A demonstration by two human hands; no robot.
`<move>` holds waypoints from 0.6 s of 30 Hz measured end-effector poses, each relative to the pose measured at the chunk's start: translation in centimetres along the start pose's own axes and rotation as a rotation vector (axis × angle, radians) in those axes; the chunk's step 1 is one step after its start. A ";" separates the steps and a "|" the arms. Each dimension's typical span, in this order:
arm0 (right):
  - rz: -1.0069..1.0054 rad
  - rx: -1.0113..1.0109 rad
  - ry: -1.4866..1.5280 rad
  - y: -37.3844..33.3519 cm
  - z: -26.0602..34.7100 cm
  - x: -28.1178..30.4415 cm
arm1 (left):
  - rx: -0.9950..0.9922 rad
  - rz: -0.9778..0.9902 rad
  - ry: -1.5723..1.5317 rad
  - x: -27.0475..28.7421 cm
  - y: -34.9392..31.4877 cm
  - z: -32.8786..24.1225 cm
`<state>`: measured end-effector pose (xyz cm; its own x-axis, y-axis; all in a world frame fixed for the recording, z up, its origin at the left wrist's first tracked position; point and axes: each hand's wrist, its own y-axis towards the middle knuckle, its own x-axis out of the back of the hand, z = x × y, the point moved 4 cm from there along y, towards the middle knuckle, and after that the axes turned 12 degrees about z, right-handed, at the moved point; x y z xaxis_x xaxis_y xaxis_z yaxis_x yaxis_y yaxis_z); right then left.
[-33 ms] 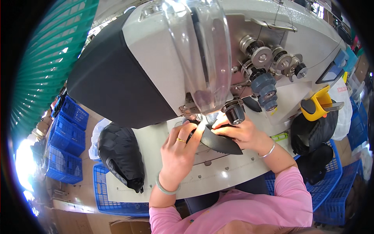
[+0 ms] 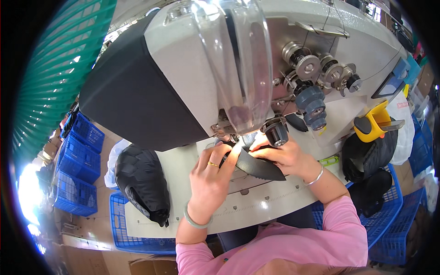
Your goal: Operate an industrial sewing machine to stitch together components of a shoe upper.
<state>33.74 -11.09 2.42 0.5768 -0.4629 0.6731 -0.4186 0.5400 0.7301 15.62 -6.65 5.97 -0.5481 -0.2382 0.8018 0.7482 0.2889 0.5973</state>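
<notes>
A flat black textured piece of material [image 2: 259,166] lies on the white sewing table [image 2: 256,206], under the head of a large grey sewing machine [image 2: 183,68]. My left hand [image 2: 211,178], with a gold ring and a green bangle, pinches the piece's left end near the needle area [image 2: 238,137]. On the right side, my right hand [image 2: 286,158], wearing a silver bangle, holds the piece's upper edge beside a round black knob [image 2: 275,133]. A clear curved guard [image 2: 238,64] hangs over the needle and hides part of it.
A heap of black pieces [image 2: 142,181] sits at the table's left end. Blue baskets [image 2: 78,160] stand on the floor at left. At right are a yellow tool holder [image 2: 373,123], more black pieces [image 2: 371,160] and green snips [image 2: 331,160].
</notes>
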 end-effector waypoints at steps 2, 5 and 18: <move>-0.015 -0.008 -0.013 0.0 0.0 0.0 | -0.007 -0.019 0.015 -0.2 0.2 0.0; -0.035 -0.018 -0.040 0.0 -0.1 -0.1 | -0.023 -0.050 0.058 -0.1 0.5 -0.3; 0.063 0.064 -0.269 1.4 1.7 0.9 | 0.138 -0.095 -0.299 -0.1 0.3 1.6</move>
<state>32.48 -11.97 4.28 0.3448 -0.6042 0.7183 -0.4966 0.5320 0.6858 15.29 -5.06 6.07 -0.7134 0.0062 0.7008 0.6421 0.4063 0.6501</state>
